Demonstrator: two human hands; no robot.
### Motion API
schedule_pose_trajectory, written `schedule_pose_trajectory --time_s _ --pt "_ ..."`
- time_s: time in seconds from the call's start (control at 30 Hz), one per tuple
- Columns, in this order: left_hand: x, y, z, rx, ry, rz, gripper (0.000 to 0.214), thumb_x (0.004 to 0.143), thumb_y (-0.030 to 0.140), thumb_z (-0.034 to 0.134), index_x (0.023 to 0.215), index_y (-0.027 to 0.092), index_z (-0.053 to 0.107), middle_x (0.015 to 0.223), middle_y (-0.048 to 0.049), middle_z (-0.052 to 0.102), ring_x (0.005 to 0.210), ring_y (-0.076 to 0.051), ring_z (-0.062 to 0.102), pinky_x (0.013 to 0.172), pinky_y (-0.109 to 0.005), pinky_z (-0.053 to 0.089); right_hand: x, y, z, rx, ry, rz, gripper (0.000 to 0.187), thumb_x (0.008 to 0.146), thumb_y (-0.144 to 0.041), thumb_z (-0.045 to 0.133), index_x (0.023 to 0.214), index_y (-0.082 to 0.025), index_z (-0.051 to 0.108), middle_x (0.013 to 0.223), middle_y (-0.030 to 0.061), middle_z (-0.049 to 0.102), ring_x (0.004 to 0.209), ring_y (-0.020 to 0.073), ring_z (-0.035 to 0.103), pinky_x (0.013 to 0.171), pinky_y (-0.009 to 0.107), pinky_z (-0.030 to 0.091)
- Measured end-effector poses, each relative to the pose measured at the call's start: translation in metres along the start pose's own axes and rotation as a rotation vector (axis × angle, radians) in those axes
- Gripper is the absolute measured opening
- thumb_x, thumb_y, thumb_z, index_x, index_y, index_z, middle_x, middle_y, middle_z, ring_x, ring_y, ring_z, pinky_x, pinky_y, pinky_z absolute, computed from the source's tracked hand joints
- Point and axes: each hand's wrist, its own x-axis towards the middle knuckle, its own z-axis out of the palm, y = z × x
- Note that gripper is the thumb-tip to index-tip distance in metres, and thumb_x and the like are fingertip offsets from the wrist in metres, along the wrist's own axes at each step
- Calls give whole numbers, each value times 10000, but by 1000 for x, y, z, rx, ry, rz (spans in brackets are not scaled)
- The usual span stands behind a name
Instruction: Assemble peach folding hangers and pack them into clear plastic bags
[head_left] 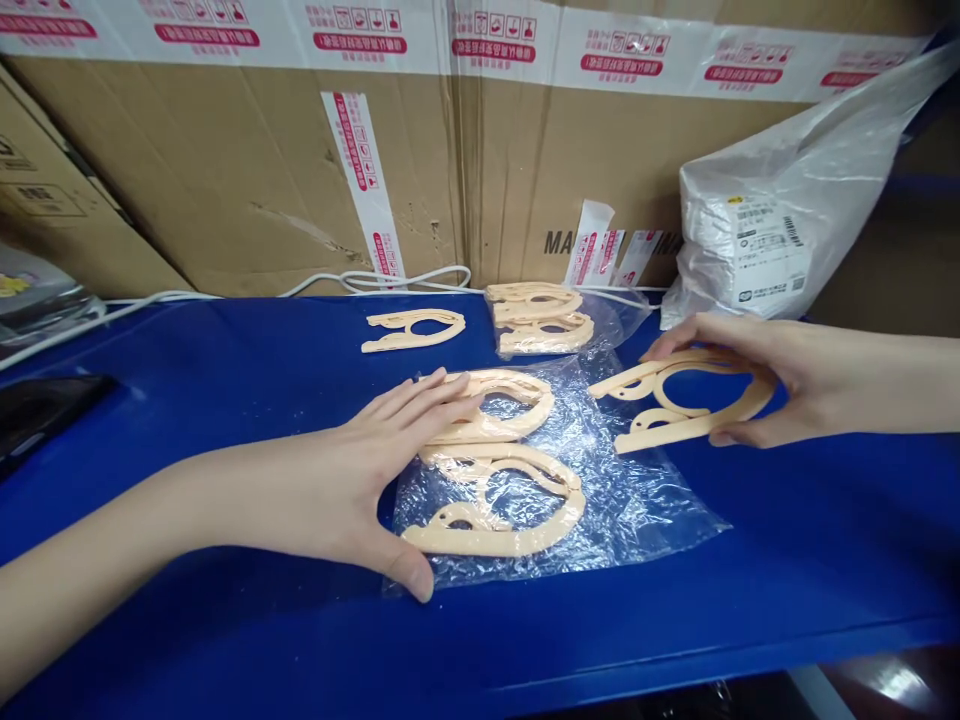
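Observation:
My right hand (757,375) grips a beige folding clothes hanger (739,408) by its rounded end, thumb on the near side and fingers on the far side. My left hand (382,445) lies with fingers outstretched on a clear plastic bag (637,525). Two more folded hangers are in or under that film: the far hanger (517,432), partly covered by my left fingertips, and the near hanger (517,542). Behind them, a packed pair of hangers (547,342) sits in clear film. To its left, a single loose hanger (412,342) rests on the table.
Large cardboard boxes (255,170) stand along the back of the blue table (300,620). A white cable (405,282) runs in front of them. At the back right is a white plastic parcel (780,220); a dark flat object (45,410) lies at left.

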Motion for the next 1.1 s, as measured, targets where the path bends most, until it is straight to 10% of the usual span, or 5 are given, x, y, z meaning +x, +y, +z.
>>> schedule_pose_trajectory --time_s 0.37,0.67,1.1 --pt "5 -10 10 2 35 -78 1162 694 744 712 1576 385 45 1666 -67 -18 1491 -457 -26 1134 -706 229 1 -18 25 237 -539 -5 570 793 -225 713 1302 -293 465 1310 47 581 908 193 718 677 216 602" --pt "-10 -19 -7 -5 -26 41 873 911 531 612 1564 431 41 1664 -29 51 1512 -364 81 1162 -588 297 7 -5 43 105 -473 -195 781 709 -428 828 1390 -303 467 1446 56 516 1288 302 543 1020 401 524" --pt "-7 -19 -7 -5 -19 2 871 907 557 609 1573 391 73 1664 -43 36 1513 -343 82 1176 -562 283 6 -16 66 246 -395 -137 909 720 -484 818 1497 -322 376 1414 62 546 1240 301 564 994 447 512"
